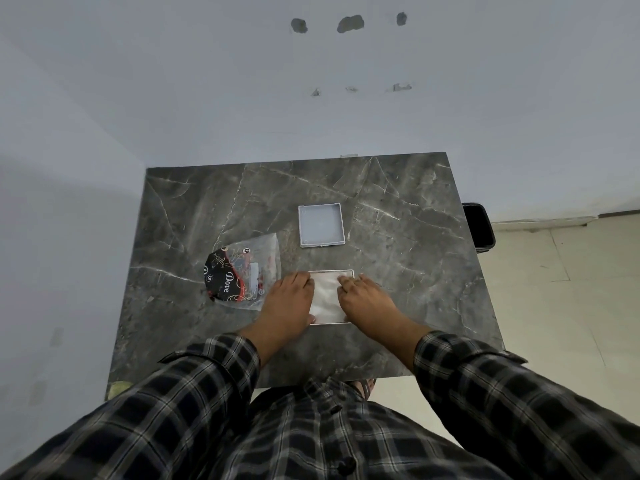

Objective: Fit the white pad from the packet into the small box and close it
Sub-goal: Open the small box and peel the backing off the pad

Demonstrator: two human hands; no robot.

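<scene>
- Flat white pad (pixel 325 299): lies inside the shallow white square box base (pixel 331 272), near the front edge of the dark grey marble-patterned table (pixel 398 271). Only its middle strip shows between the two hands; whether its edges are fully seated cannot be told.
- Left hand (pixel 289 303): palm down over the left side of the box base, fingers together and pressed flat on the pad, thumb at the near rim.
- Right hand (pixel 363 299): palm down over the right side, fingertips on the pad's far right part, fingers slightly spread; gripping nothing.
- Shallow pale grey square lid (pixel 321 224): lies open side up, directly beyond the box base, well apart from both hands. It sits about midway between them; judged reachable by either with a straight forward reach.
- Clear plastic packet with black and red printed label (pixel 242 275): left of the box base, just beside the left hand.
- Stage, as judged: pad being pressed in; closing not yet begun.
</scene>
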